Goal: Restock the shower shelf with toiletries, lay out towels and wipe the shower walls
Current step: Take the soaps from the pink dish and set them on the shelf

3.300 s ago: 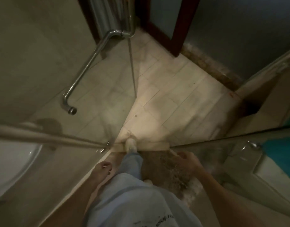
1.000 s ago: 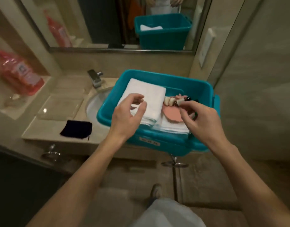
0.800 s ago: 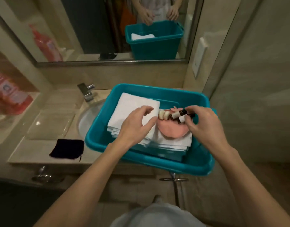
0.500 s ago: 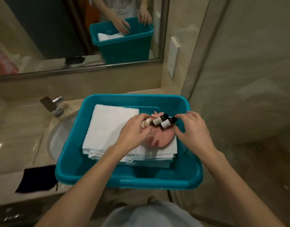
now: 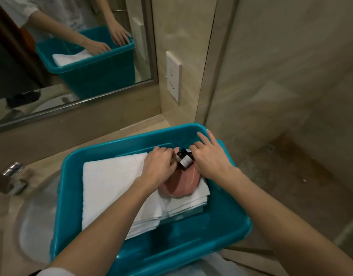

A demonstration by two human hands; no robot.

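The small dark toiletry bottles (image 5: 184, 160) lie on their sides on the far end of the pink dish (image 5: 181, 181), their long axes slanting from near right to far left, caps toward the far wall of the tub. The dish sits on the right end of the folded white towels (image 5: 115, 188), which fill the left and middle of the teal tub (image 5: 227, 222).

My left hand (image 5: 160, 169) curls its fingers around the bottles from the left and grips them. My right hand (image 5: 210, 159) comes in from the right, fingers bent down against the bottles' other side; whether it truly pinches them I cannot tell.

Bare tub floor shows along the near side and to the right of the towels. The tub rests on the counter over the basin (image 5: 32, 220), with the tap (image 5: 11, 175) at left. Behind stand the mirror (image 5: 72, 46) and a wall socket plate (image 5: 173, 76); a glass panel (image 5: 281, 76) rises close on the right.
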